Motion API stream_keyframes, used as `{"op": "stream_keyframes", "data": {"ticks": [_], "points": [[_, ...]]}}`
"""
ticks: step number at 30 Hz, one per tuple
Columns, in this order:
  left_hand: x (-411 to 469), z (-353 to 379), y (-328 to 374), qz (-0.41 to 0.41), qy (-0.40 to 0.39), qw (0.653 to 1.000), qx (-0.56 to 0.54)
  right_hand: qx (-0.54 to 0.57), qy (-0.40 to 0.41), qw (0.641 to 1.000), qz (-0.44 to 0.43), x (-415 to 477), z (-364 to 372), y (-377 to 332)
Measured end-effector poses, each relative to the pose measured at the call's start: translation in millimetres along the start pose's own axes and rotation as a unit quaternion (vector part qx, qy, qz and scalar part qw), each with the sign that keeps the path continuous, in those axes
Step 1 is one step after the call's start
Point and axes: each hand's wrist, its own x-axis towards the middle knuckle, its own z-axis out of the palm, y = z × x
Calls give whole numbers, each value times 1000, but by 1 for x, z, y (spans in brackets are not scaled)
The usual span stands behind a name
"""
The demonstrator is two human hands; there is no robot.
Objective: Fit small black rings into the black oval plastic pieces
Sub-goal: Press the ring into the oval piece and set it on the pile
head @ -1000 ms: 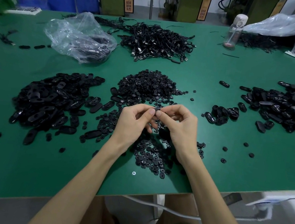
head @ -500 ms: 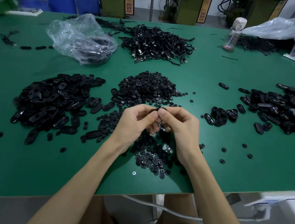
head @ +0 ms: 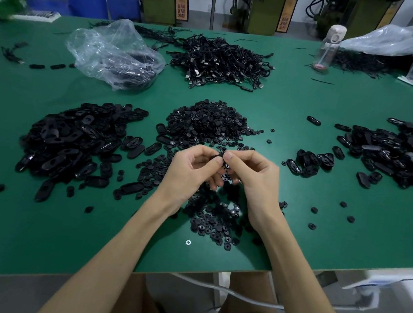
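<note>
hands (head: 190, 172) pinching black piece (head: 218, 155), ring pile (head: 210, 123) behind

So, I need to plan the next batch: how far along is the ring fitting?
Possibly done: the right pile of ovals, set apart, though fitted rings are too small to confirm. In hand: the left hand and right hand pinch one small black piece between them. To do: the large left pile of ovals and the centre ring pile, so plenty.
</note>
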Motion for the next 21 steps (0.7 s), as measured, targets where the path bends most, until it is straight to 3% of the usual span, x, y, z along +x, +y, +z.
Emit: {"op": "stream_keyframes", "data": {"ticks": [11,21], "points": [[1,4,2,-9,16,996,84,-49,8,999,-21,-3,3,1],[1,1,4,11,5,999,50,-29,0,999,-26,-1,1,1]]}}
